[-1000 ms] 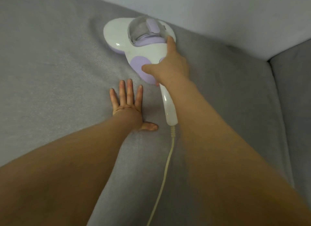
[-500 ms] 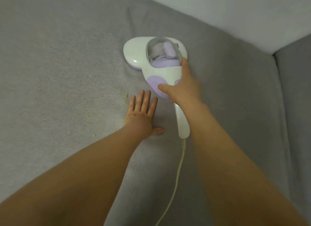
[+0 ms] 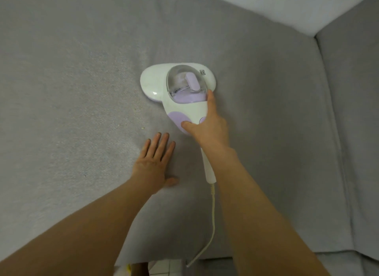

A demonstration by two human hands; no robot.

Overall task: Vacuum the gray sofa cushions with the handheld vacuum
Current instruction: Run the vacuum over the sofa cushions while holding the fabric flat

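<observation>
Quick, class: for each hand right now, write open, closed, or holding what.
Left hand: open, fingers straight, flat on the gray sofa cushion.
Right hand: closed on the handheld vacuum, index finger stretched forward.

Plain pale wall [image 3: 283,6] at upper right; light tiled floor [image 3: 167,268] along the bottom edge

The handheld vacuum [image 3: 184,109] was drawn back across the gray cushion [image 3: 82,70], away from the wall [image 3: 287,4] and toward the person, by the right hand [image 3: 209,128] gripping its handle. The left hand [image 3: 152,165], laid flat on the fabric, was brought back alongside it. A few pale crumbs [image 3: 142,128] were brought into view just left of that hand's fingertips, and more of the cord [image 3: 213,214] was revealed, down to the cushion's front edge.
</observation>
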